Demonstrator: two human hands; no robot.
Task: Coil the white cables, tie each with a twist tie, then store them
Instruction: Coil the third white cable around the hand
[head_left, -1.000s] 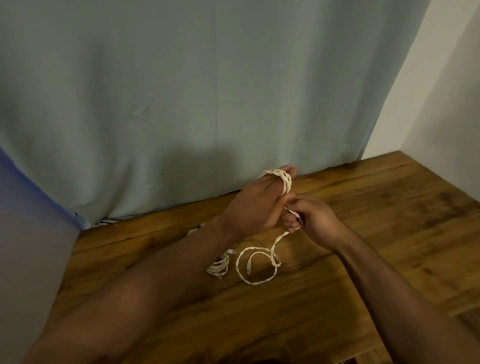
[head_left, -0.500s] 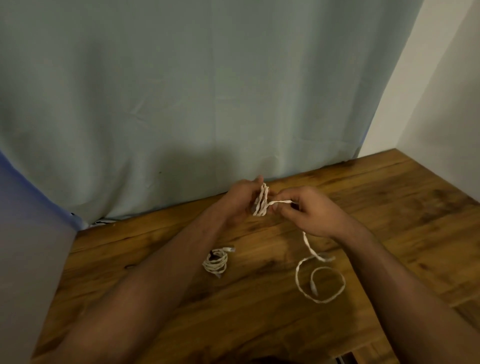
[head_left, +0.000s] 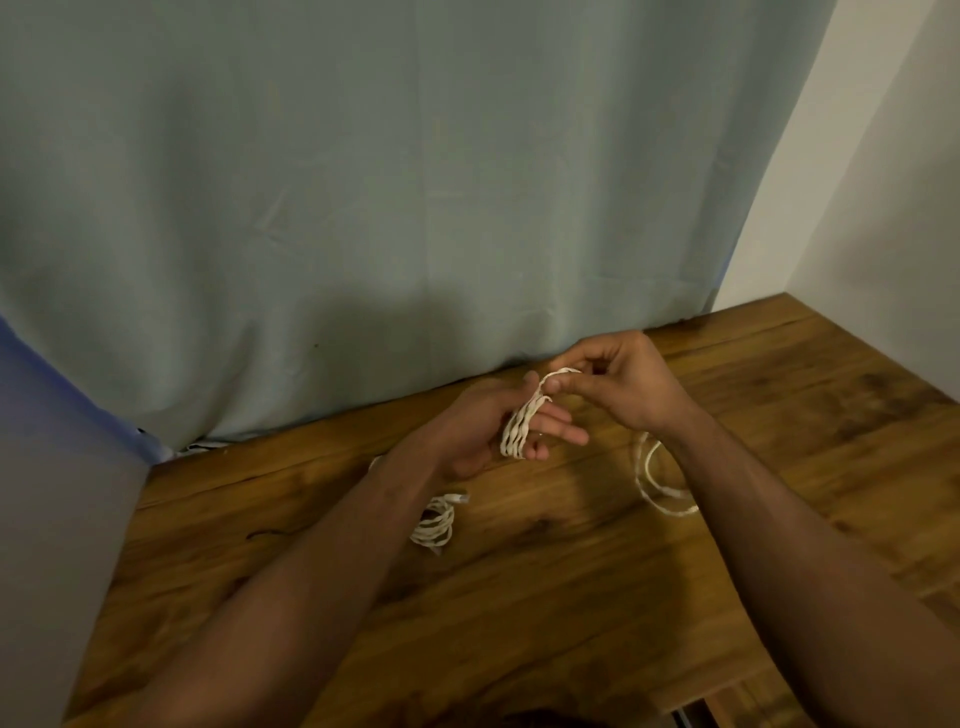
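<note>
Head view, centre: left hand (head_left: 478, 434), fingers extended, carrying turns of white cable (head_left: 519, 432) wound round them; right hand (head_left: 626, 387) beside it, pinching the cable's strand; loose tail on wooden table (head_left: 571, 597), right; coiled cable bundle (head_left: 435, 526) lower centre-left; pale curtain (head_left: 363, 182) behind.

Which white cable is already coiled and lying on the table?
The small coiled bundle on the table, beside the left forearm. The other cable is wrapped round the fingers of the left hand, with the right hand pinching it.
</note>
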